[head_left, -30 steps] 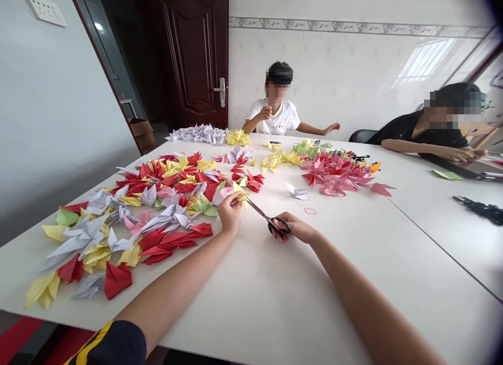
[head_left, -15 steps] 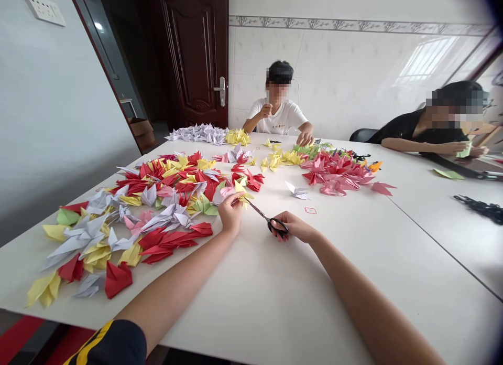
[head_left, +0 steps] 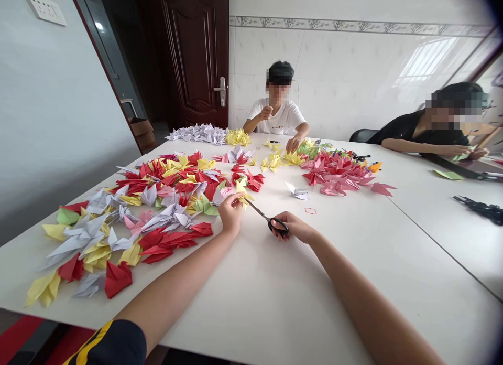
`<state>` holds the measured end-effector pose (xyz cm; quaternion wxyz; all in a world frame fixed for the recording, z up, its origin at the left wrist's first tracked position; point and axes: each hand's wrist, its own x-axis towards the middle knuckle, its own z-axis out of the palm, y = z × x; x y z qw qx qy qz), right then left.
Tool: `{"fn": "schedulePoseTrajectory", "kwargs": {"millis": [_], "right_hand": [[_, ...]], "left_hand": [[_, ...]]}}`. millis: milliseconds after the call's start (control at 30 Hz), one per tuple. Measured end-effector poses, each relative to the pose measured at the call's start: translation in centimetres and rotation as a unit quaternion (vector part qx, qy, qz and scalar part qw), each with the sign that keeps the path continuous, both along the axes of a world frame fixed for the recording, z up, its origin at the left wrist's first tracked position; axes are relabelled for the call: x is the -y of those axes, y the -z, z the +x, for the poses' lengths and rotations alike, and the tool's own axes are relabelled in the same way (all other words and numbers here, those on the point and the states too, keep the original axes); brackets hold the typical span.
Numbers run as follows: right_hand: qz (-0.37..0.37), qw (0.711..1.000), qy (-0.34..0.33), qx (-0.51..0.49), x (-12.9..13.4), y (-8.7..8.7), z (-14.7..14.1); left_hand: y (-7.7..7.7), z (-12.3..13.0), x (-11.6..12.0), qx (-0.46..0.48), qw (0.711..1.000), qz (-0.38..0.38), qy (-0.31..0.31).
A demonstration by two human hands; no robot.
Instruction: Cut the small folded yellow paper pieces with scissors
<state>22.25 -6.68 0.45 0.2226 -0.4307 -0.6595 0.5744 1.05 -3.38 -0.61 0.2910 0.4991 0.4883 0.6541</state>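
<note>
Left hand [head_left: 230,215] clamped on yellow paper crane [head_left: 242,193] (blade tips just beside it); right hand [head_left: 294,227] clamped on black-handled scissors [head_left: 264,217], both resting over white desk [head_left: 251,286].

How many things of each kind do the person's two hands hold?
Black-handled scissors, in the right hand: 1
Folded yellow paper, in the left hand: 1
Total: 2

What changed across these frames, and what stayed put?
The person across the table moved a hand down from mid-air to the yellow paper cranes. The left hand on yellow paper and right hand on black-handled scissors stayed put.
</note>
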Motion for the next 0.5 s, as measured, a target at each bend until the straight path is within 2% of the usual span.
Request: {"fn": "schedulePoseTrajectory", "kwargs": {"millis": [500], "right_hand": [[0.011, 1.0, 0.013, 0.025, 0.04, -0.1, -0.25]], "left_hand": [[0.21, -0.09, -0.15, 0.022, 1.0, -0.003, 0.004]]}}
